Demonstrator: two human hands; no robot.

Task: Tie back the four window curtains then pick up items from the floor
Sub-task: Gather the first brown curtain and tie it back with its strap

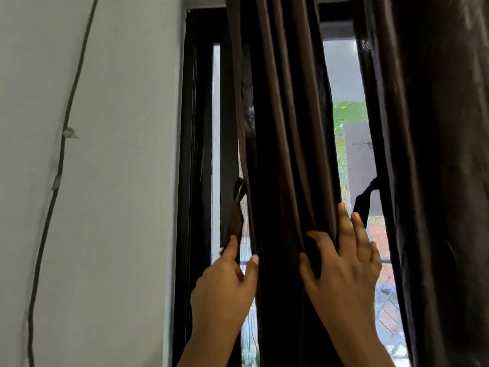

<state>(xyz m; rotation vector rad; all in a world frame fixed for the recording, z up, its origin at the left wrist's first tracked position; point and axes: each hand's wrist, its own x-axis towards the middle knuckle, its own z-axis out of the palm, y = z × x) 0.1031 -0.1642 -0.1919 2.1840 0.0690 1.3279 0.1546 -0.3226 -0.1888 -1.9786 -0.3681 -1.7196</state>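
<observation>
— Where are the hands?

— Both are raised in front of the window. The right hand [344, 268] is reaching up from the lower edge, with its thumb and forefinger pressed on the front of the dark brown curtain [285, 128]. Its other fingers [345, 223] are wrapped round the curtain's right edge, so it is clasping the gathered folds.

— And the left?

— The left hand [227, 284] is up at the curtain's left edge. Its forefinger is straight and lies against the lower end of the tie-back strap [235, 215], and its thumb is stretched toward the cloth. Nothing is pinched between them and the hand looks released. Its remaining fingers are hidden.

— Where does that curtain hang?

— It hangs bunched in the middle of the window frame [198, 154], with a strip of daylight on each side. The strap hangs just beside its left edge.

— What else is there?

— A second curtain [436, 154] fills the right side. A second strap [365, 200] loops out from its left edge, near the right hand's fingertips. On the left, a thin cable [61, 154] is clipped in place and runs down the pale wall [119, 154].
</observation>
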